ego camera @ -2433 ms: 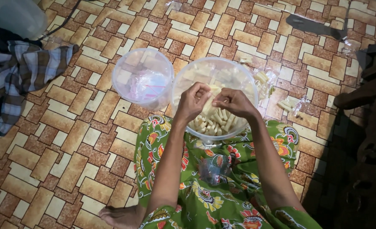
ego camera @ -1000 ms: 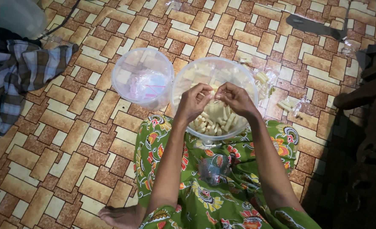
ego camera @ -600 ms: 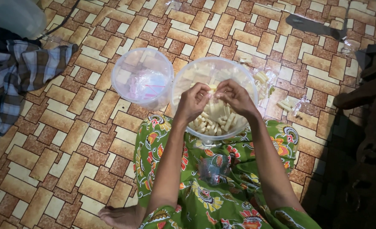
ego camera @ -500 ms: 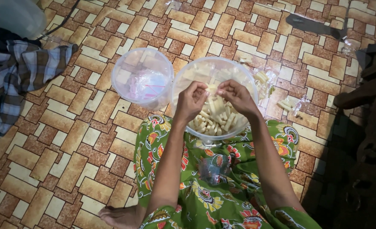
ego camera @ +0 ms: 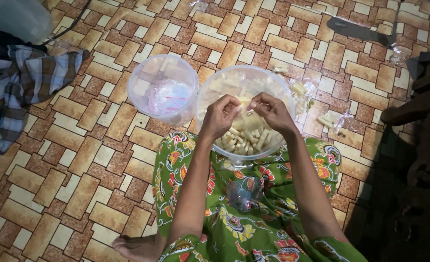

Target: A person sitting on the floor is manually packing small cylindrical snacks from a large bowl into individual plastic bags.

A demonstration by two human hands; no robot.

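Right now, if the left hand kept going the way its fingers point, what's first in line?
The small pale piece pinched between both hands, then the right hand's fingertips. The left hand points right, above the tub; depth is unclear.

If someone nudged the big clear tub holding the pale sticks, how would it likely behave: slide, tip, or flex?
The big clear tub looks like thin plastic, so its wall would probably flex under a push. It is wide, with pale sticks piled low inside, so it should slide on the tiled floor rather than tip. Both hands, left hand and right hand, hover above it.
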